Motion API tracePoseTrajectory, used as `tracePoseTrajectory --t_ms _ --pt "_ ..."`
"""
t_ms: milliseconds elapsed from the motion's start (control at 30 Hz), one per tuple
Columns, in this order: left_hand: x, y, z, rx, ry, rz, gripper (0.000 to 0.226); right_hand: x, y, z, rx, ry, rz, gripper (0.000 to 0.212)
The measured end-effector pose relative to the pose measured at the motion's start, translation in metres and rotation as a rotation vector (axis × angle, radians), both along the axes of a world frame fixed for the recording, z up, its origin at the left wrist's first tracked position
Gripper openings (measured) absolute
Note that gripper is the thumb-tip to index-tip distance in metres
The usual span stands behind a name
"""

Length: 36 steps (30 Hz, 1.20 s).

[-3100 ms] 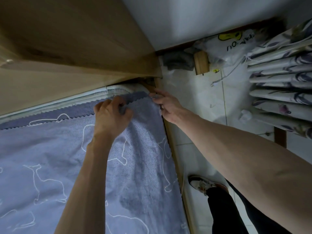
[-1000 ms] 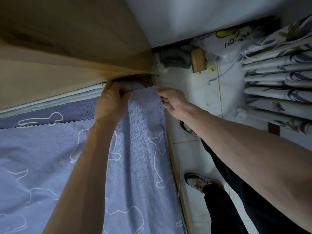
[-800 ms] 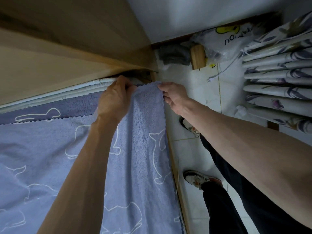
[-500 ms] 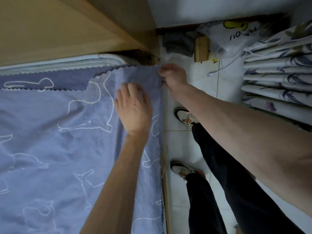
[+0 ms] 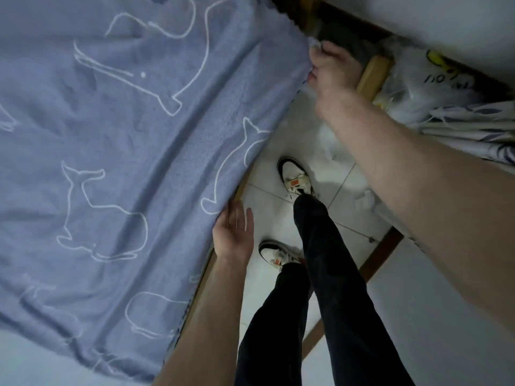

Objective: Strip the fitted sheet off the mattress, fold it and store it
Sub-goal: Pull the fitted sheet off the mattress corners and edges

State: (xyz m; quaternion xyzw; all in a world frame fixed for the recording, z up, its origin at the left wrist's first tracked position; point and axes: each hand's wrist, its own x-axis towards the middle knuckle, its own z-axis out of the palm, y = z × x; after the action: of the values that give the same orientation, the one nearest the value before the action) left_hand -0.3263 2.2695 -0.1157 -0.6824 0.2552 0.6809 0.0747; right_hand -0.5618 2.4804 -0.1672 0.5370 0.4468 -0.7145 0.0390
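Note:
The blue sheet (image 5: 117, 140) with white animal outlines covers the bed and fills the left of the view, creased towards its right edge. My right hand (image 5: 331, 68) pinches the sheet's top right corner near the bed's head end. My left hand (image 5: 234, 232) is lower along the bed's right side, fingers straight and touching the sheet's hanging edge just above the wooden bed rail (image 5: 206, 263). The mattress itself is hidden under the sheet.
My legs in dark trousers and white shoes (image 5: 295, 179) stand on the tiled floor beside the bed. A plastic bag (image 5: 423, 82), a wooden block (image 5: 373, 73) and patterned folded fabric (image 5: 473, 129) lie at the upper right by the wall.
My view swung down and left along the bed. My left hand left the sheet's top and moved down to the side edge. My right hand kept hold of the corner.

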Motion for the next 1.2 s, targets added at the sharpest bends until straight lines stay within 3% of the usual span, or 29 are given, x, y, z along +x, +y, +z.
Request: tracePoseTrajectory --t_ms 167,300,467,733,800,967,1200 --pt "0.024 0.000 -0.002 0.071 0.140 0.167 0.016 0.005 0.007 0.011 0.035 0.030 0.098 0.017" --pt "0.031 0.000 0.001 0.087 0.212 0.257 0.010 0.008 0.006 0.029 0.014 0.056 0.125 0.034" --pt "0.028 0.010 0.020 0.087 0.151 0.328 0.047 0.014 0.012 0.065 0.037 0.059 0.176 0.047" --pt "-0.001 0.023 0.031 0.025 0.102 0.588 0.037 0.018 0.012 0.089 0.052 -0.016 0.280 0.048" --pt "-0.007 0.032 0.036 -0.009 0.071 0.610 0.043 0.013 0.014 0.090 0.056 -0.037 0.299 0.047" --pt "-0.018 0.040 0.039 0.003 0.199 0.692 0.034 0.006 0.019 0.090 0.067 -0.095 0.336 0.047" --pt "-0.014 0.037 0.031 -0.034 0.279 0.760 0.054 0.003 0.026 0.084 0.063 -0.112 0.380 0.048"
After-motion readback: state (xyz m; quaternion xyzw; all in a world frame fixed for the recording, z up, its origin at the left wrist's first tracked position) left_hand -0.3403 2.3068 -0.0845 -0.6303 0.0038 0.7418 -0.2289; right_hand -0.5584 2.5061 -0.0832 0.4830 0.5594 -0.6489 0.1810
